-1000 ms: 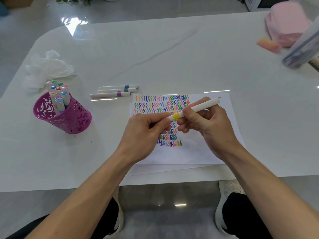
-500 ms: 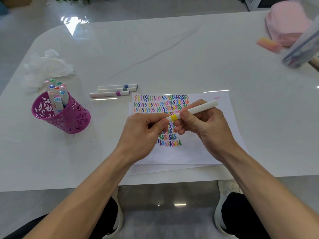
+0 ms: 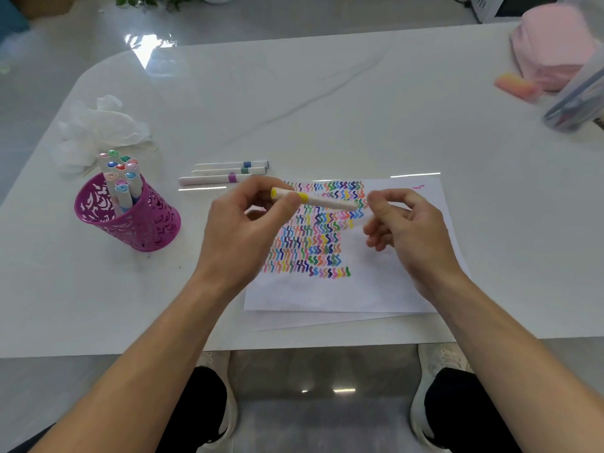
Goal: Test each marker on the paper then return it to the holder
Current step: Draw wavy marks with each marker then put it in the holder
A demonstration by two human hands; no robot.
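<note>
While your left hand (image 3: 242, 230) pinched the yellow marker (image 3: 322, 201) between thumb and fingers, the grip sat close to the yellow band, near the marker's yellow end. The marker lay roughly level, held over the paper (image 3: 376, 289). Its yellow end pointed left and stuck out just past your thumb. The white barrel ran right, across the upper rows of coloured squiggles. The barrel was blurred, so fine detail could not be read.

Your right hand (image 3: 405, 223) sat just right of the barrel's free end, fingers loosely curled, with nothing held in it. The fingertips were just beside the barrel's end; contact could not be judged through the blur. That hand hovered over the right half of the paper.

Paper: top sheet of a small stack at the table (image 3: 327, 93) edge nearest you. Squiggle rows filled its upper left part, with one small pink mark at its top right corner.

Holder (image 3: 147, 223): purple cut-out cup, upright on the table, well to the left of your left hand. A cluster of markers (image 3: 121, 171) stood in it, ends up.

Three more markers (image 3: 225, 173) lay side by side on the table, between holder and paper, just beyond your left hand.

Also noted: crumpled white tissue (image 3: 98, 125) behind the holder. A pink cloth (image 3: 552, 44), an orange-pink block (image 3: 516, 85) and a clear container (image 3: 578, 99) sat at the far right.
</note>
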